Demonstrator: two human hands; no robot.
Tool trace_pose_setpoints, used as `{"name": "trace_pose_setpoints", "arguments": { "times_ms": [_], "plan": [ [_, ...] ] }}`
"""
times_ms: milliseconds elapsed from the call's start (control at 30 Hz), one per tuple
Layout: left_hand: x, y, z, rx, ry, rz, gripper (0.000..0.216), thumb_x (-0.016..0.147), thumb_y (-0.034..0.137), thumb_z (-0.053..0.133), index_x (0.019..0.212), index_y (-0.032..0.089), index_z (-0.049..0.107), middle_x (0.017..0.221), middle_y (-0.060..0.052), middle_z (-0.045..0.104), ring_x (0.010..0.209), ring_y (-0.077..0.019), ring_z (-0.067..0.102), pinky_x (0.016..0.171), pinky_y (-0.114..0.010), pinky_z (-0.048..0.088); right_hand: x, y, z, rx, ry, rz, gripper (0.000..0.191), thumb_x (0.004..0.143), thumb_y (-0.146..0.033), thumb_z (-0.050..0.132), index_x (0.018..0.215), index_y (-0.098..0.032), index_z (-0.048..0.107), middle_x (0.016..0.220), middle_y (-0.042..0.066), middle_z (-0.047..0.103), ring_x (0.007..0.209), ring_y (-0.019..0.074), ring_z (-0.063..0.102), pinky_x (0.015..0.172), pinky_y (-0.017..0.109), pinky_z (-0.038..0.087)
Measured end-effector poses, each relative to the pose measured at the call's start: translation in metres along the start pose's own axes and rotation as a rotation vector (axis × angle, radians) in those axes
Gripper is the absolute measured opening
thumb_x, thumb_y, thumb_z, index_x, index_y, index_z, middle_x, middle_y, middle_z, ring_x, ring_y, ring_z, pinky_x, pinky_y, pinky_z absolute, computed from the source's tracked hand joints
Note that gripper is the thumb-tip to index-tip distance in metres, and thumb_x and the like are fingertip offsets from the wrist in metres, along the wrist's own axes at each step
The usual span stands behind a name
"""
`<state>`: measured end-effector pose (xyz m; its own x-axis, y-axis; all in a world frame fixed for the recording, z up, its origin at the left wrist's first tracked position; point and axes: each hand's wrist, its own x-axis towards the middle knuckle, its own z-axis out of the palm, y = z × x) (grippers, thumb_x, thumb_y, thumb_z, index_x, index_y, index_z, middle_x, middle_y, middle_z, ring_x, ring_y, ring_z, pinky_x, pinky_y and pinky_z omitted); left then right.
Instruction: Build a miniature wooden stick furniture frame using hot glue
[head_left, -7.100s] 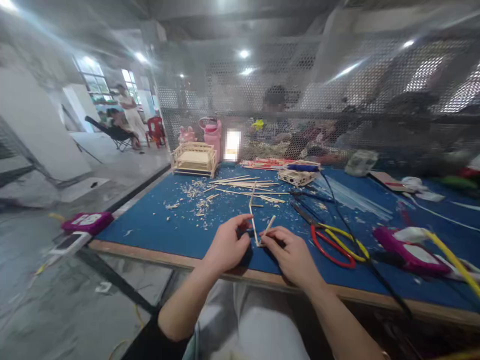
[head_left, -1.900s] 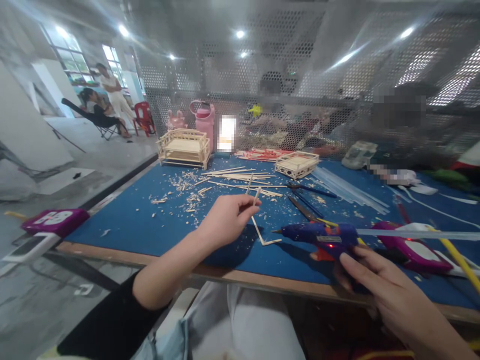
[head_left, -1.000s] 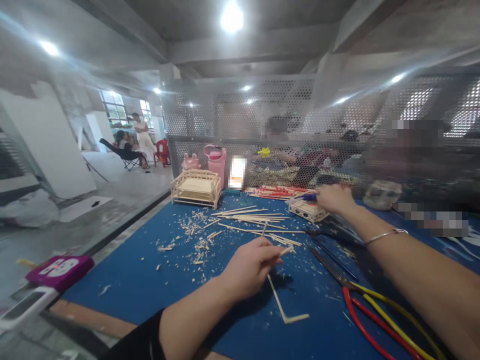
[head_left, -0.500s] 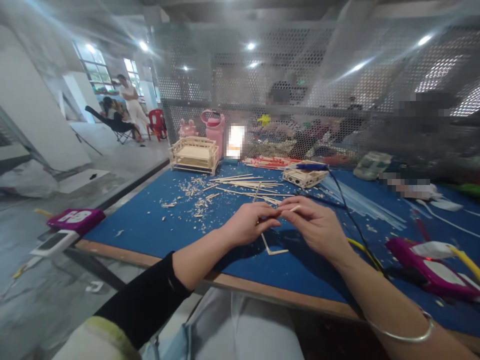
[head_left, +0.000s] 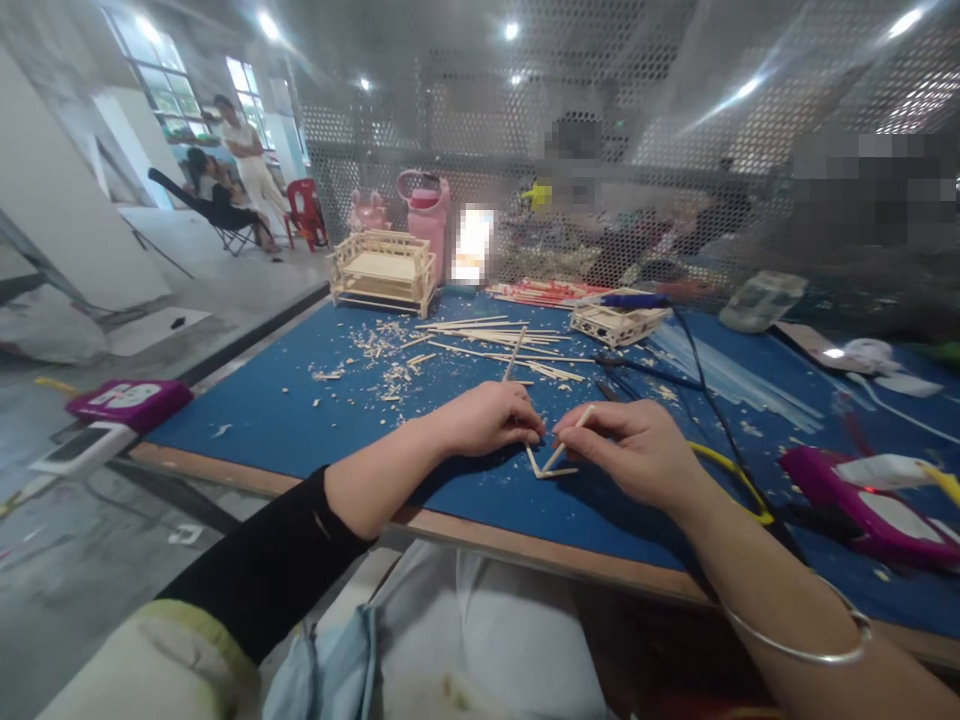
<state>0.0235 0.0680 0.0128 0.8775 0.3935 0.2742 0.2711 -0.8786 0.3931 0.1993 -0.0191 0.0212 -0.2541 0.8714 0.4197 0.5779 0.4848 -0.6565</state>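
Observation:
My left hand [head_left: 499, 418] is closed over a long thin wooden stick [head_left: 517, 350], whose far end shows beyond the knuckles. The stick's near end meets a short wooden piece [head_left: 562, 472] at an angle, flat on the blue tabletop [head_left: 285, 430]. Between the thumb and fingers of my right hand [head_left: 630, 445], another thin wooden stick [head_left: 577, 427] is pinched at a slant. Its lower tip comes down at or very near the corner of the angled pieces; whether it touches is hard to tell.
Loose sticks [head_left: 495, 335] and wood chips lie beyond my hands. A small wooden bench model [head_left: 386, 270], a pink bottle [head_left: 427, 220] and a wooden frame [head_left: 619, 325] with a blue-handled tool [head_left: 634, 300] stand behind. Purple devices [head_left: 870, 510] and cables sit at the right.
My right hand has moved slightly away from my left and turned its stick downward, the tip now at the corner of the angled pieces. The view has tilted down a little.

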Motion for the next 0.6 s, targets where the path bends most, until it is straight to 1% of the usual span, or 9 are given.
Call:
{"name": "trace_pose_setpoints", "arguments": {
  "times_ms": [167,500,600],
  "plan": [
    [-0.0006,-0.0008,0.0004,-0.018,0.007,0.005,0.011,0.08,0.019,0.062,0.081,0.021,0.072,0.07,-0.001,0.061,0.068,-0.0133,0.055,0.071,-0.024,0.042,-0.0001,-0.0022,0.0013,-0.027,-0.005,-0.025,0.034,0.082,-0.045,0.053,0.067,-0.019,0.069,0.06,0.002,0.066,0.051,0.0127,0.055,0.05,0.022,0.042],
    [0.0,-0.0006,0.0015,0.024,-0.034,-0.017,0.014,0.082,0.021,0.059,0.08,0.02,0.073,0.069,-0.001,0.058,0.066,-0.0126,0.054,0.063,-0.022,0.038,0.0014,-0.0025,0.0026,-0.047,-0.029,-0.104,0.027,0.083,-0.033,0.054,0.064,-0.017,0.066,0.058,0.0,0.064,0.051,0.0106,0.053,0.051,0.02,0.04],
    [0.0001,-0.0013,0.0024,0.022,-0.028,0.003,0.014,0.082,0.02,0.059,0.079,0.018,0.072,0.069,-0.001,0.057,0.064,-0.012,0.053,0.061,-0.021,0.037,0.0018,-0.0029,0.0027,-0.054,-0.03,-0.117,0.026,0.083,-0.032,0.054,0.065,-0.018,0.066,0.058,-0.001,0.064,0.051,0.0102,0.053,0.051,0.02,0.039]
  ]
}}
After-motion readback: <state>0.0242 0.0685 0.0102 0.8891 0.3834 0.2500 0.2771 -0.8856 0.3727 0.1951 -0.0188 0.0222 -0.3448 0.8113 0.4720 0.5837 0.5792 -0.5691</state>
